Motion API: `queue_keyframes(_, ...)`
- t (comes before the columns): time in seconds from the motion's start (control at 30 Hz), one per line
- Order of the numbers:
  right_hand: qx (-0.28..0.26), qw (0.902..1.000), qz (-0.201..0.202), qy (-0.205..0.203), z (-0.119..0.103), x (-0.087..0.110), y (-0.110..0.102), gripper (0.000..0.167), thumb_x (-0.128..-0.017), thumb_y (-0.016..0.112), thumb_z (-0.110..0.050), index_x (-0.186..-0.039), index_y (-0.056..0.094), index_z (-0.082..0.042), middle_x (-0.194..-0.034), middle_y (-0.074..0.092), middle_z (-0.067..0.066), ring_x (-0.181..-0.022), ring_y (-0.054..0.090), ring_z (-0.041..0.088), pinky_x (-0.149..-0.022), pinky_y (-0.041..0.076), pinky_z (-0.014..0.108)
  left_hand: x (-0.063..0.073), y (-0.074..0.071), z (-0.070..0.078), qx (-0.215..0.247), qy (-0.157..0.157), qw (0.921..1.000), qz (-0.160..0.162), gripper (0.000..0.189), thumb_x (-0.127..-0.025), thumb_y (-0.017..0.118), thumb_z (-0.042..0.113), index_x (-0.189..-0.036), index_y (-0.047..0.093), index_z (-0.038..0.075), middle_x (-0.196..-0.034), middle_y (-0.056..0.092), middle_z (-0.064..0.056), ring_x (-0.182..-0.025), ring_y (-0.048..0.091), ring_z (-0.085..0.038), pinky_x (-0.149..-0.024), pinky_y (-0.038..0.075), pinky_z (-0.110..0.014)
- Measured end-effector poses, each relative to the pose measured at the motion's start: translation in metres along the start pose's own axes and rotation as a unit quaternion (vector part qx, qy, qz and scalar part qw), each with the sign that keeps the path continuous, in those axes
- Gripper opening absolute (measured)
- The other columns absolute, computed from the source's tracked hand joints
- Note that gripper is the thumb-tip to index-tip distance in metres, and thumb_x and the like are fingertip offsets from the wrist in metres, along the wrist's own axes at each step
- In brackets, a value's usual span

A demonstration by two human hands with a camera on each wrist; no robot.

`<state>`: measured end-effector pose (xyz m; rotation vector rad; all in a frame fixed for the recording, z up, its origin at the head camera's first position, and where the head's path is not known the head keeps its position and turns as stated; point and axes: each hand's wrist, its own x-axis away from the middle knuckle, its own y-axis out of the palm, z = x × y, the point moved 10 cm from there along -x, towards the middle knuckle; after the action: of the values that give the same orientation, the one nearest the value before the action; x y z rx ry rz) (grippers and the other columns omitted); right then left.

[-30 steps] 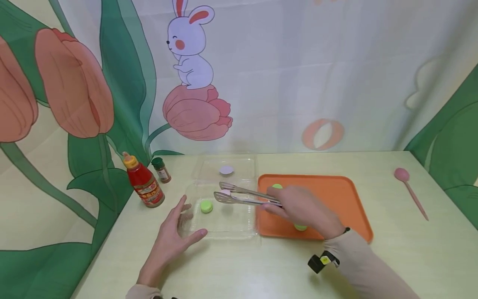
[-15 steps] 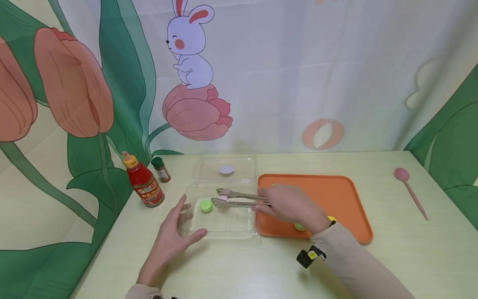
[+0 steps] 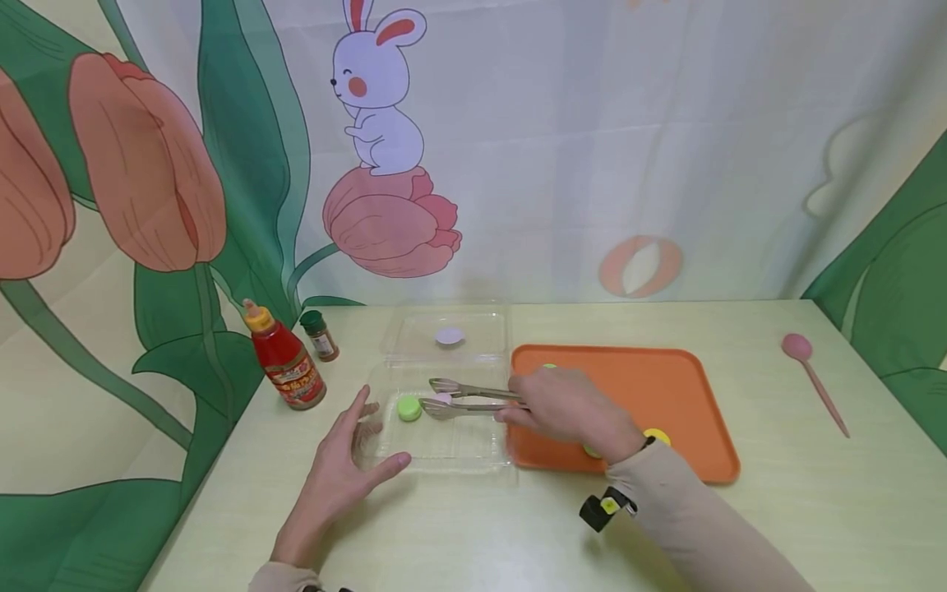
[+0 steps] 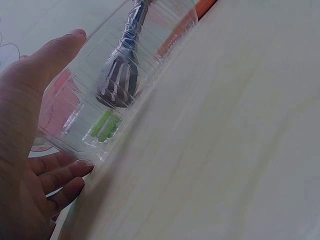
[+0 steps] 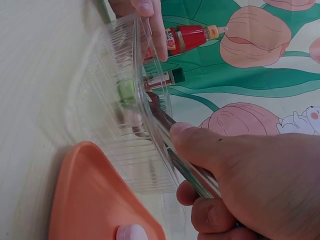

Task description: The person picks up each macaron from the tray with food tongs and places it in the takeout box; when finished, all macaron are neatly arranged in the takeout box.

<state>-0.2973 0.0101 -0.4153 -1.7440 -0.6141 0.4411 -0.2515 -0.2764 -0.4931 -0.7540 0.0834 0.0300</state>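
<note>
My right hand (image 3: 565, 407) grips metal tongs (image 3: 473, 407) with slotted heads. Between the tong heads, low inside a clear plastic container (image 3: 444, 456), is a pale lilac macaron (image 3: 441, 398), partly covered by them. A green macaron (image 3: 408, 409) lies just left of the tong tips in the same container. At the container's left side, my left hand (image 3: 336, 464) is spread with thumb and fingers apart. Its fingers rest by the container wall in the left wrist view, the thumb (image 4: 62, 47) near the rim.
An orange tray (image 3: 688, 403) sits to the right, bearing a yellow macaron (image 3: 656, 436), a pink one (image 5: 131, 233) and partly hidden green ones. The container's opened lid (image 3: 481, 333) lies behind. A red sauce bottle (image 3: 288, 362), a spice jar (image 3: 320, 337) and a pink spoon (image 3: 806, 366) stand or lie around.
My right hand has moved left and slightly down, lowering the tongs and the lilac macaron into the container beside the green one. My left hand has stayed in place.
</note>
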Motion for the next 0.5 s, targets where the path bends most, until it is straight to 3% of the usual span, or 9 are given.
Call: queue_keyframes(0.5, 0.003, 0.9999, 0.009, 0.01, 0.0015, 0.0022, 0.0011, 0.033, -0.109, 0.073, -0.046, -0.095, 0.064, -0.018, -0.067, 0.051, -0.004, -0.058, 0.045, 0.012, -0.051, 0.033, 0.029, -0.0002, 0.0014, -0.0028, 0.002, -0.01, 0.9999, -0.006, 0.124, -0.088, 0.093, 0.056, -0.18, 0.016, 0.026, -0.171, 0.048, -0.012, -0.161, 0.041, -0.04, -0.129, 0.03, -0.073)
